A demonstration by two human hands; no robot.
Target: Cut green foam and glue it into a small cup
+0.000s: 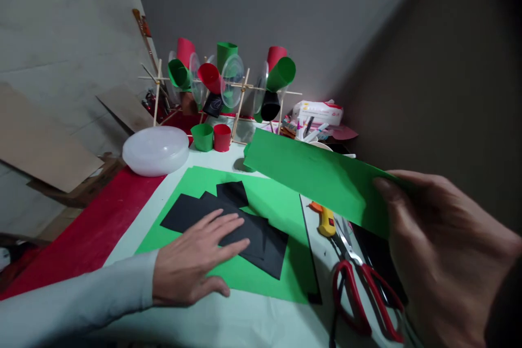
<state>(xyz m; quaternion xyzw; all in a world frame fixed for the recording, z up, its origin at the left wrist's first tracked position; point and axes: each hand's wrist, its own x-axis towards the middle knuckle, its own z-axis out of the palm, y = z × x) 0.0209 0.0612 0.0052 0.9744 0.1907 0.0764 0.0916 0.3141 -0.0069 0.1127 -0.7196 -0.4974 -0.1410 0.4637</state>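
My left hand (pixel 196 261) lies flat, fingers stretched out, on black paper pieces (pixel 244 228) that rest on a large green sheet (pixel 269 206) on the table. My right hand (pixel 440 250) is near the camera at the right, thumb and fingers pinched on one end of a long green paper strip (pixel 318 174). The strip is held in the air above the table, reaching leftward and away.
Red-handled scissors (pixel 362 288) and an orange-yellow cutter (pixel 324 220) lie right of the green sheet. At the back stand a stick frame with red, green and black paper cups (pixel 228 79), a white dome lid (pixel 155 149), two small cups (pixel 212 137), a tissue box (pixel 318 111), and red paper (pixel 89 228) at left.
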